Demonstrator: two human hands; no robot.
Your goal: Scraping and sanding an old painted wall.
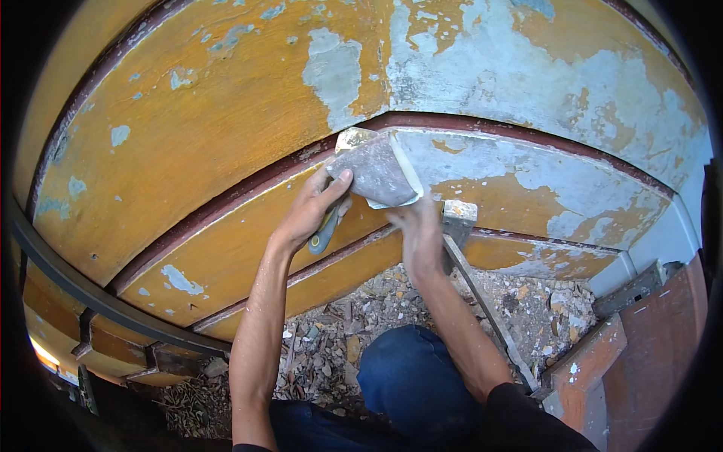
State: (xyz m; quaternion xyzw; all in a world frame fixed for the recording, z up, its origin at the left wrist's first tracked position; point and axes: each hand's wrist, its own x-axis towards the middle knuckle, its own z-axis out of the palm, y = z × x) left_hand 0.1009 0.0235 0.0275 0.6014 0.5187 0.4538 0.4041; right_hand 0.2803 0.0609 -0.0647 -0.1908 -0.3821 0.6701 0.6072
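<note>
My left hand (310, 209) grips a paint scraper by its grey and yellow handle (325, 231), and its thumb presses on a sheet of sandpaper (375, 169). The sheet has a worn grey face dusted white, and its pale right edge curls over. Beyond its upper left corner shows the scraper's paint-crusted metal blade (353, 138). My right hand (421, 231) is blurred by motion just below the sheet's lower right corner; whether it touches the sheet cannot be told. Both hands are in front of a wall (226, 124) of flaking yellow paint with bluish-white bare patches and dark red grooves.
Right of my right hand, a long-handled tool (460, 217) with a paint-flecked head leans at the wall. Rubble and paint chips (322, 350) cover the ground around my jeans-clad knee (412, 367). Reddish boards (649, 350) stand at right. A dark curved pipe (113, 305) crosses the left.
</note>
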